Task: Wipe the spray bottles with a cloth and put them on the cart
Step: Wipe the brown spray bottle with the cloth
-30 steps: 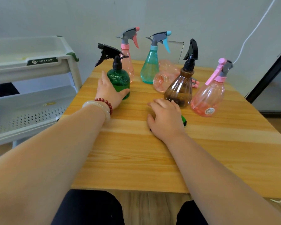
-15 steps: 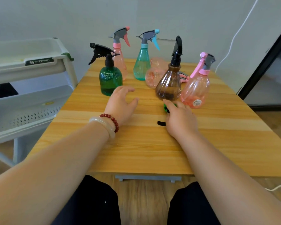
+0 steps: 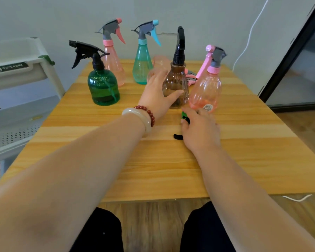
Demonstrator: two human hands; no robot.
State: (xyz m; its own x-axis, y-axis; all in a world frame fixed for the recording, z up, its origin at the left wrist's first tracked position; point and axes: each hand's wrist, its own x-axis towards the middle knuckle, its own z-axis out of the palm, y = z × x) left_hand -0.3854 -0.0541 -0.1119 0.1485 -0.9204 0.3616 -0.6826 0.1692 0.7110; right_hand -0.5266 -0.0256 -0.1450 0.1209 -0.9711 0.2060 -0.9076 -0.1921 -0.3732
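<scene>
View from a head-worn camera, looking down at two bare forearms reaching over a wooden table (image 3: 253,146). At the centre of the frame, the left hand (image 3: 157,93) wraps around a brown spray bottle (image 3: 177,82) with a black trigger: the thumb lies across its front and the fingers curve round its left side. A white bangle (image 3: 139,117) and a red bead bracelet (image 3: 148,111) sit on that wrist. Just below and right of the bottle, the right hand (image 3: 200,132) lies on a green and black cloth (image 3: 185,116), fingers bent down over it and hiding most of it. Right of the brown bottle, touching or nearly so, stands a round pink spray bottle (image 3: 205,91). Left of centre stands a dark green spray bottle (image 3: 104,89). Behind it stand a tall pink spray bottle (image 3: 114,67) and a teal spray bottle (image 3: 141,67). A white cart (image 3: 16,70) stands at the left edge of the frame, beside the table.
</scene>
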